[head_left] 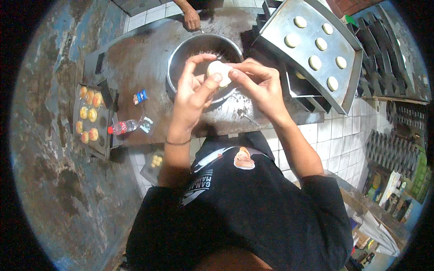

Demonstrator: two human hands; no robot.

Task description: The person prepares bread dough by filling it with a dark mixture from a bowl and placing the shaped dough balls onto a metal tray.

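A pale round piece of dough (218,70) is pinched between both my hands above a large metal bowl (181,56). My left hand (194,88) grips it from the left with thumb and fingers curled around. From the right, my right hand (258,83) presses its fingertips onto the dough. The bowl stands on a worn dark metal table (140,58). A thin dark bracelet circles my left wrist.
A tilted metal tray (312,63) with several raw dough rounds sits at the right. A dark tray (90,117) of browned buns lies at the left, with a plastic bottle (123,127) and a small blue box (141,96) nearby. Another person's hand (191,19) rests at the table's far edge.
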